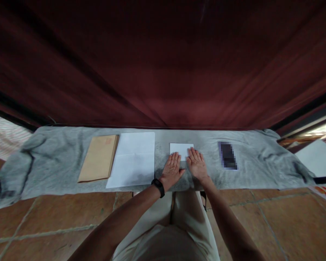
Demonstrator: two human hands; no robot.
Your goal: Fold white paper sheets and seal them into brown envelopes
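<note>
We have both hands laid flat on the grey cloth-covered desk (163,135), a little right of the middle of the frame. Under the fingertips lies the small white paper (180,148), just below and right of the frame's centre, with its upper edge in plain sight.

Our left hand (171,170) covers the paper's lower left corner; its four fingers lie straight and close together, while the thumb stands out toward the right of the frame. Our right hand (197,165) rests over the paper's right edge, palm down, the fingers extended and only slightly parted. Neither hand pinches anything — we see both pressing from above, with a strip of white showing between them. A black wristband (158,187) circles the left wrist.

Left of the hands, we see a large white sheet (134,159) spread on the cloth, well apart from the small paper. Beside it, farther toward the left of the frame, lies a brown envelope (99,157), its right side close against the sheet. Right of the hands sits a dark rectangular object (228,156), too pixelated for us to make out.

A dark red fabric (163,79) fills the upper frame behind the desk. Along the bottom we see pale trousers (188,217) and brown floor tiles (296,214); a pale panel (319,159) shows at the right edge.
</note>
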